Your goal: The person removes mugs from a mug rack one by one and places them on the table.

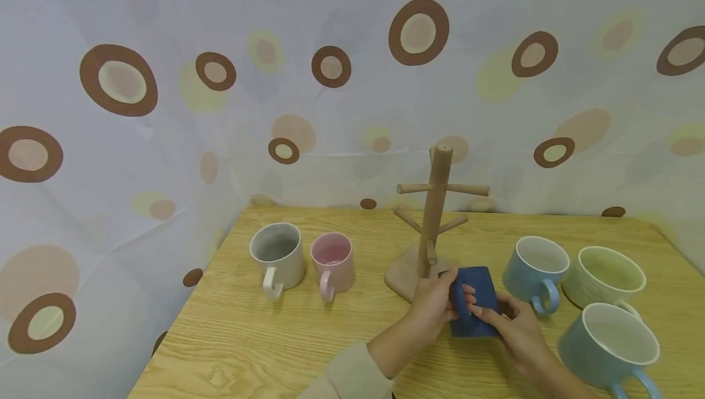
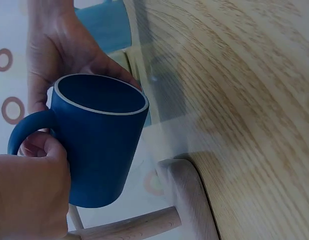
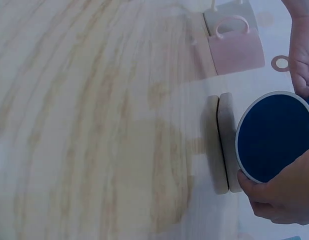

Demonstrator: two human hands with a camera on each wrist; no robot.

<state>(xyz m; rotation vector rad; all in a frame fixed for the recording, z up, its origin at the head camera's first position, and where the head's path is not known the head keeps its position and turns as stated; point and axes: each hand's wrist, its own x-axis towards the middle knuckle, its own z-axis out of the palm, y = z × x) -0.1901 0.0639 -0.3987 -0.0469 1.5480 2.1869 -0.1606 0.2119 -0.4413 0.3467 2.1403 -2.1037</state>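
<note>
A dark blue mug [image 1: 480,284] with a pale rim is held tilted off the table, in front of the base of a wooden mug tree [image 1: 435,209]. The left hand [image 1: 432,302] grips its handle; in the left wrist view, fingers curl through the handle loop [image 2: 32,127]. On the mug's other side the right hand [image 1: 519,330] holds the body near the rim. The right wrist view shows the mug's mouth [image 3: 274,137], with the right hand's [image 3: 284,192] fingers against the rim. No mug hangs on the tree's pegs.
Left of the tree stand a white mug [image 1: 278,258] and a pink mug [image 1: 333,264]. On the right are a light blue mug [image 1: 531,270], a pale green cup [image 1: 603,276] and a larger blue mug [image 1: 603,347]. A patterned sheet [image 1: 352,99] hangs behind the wooden table [image 1: 248,338].
</note>
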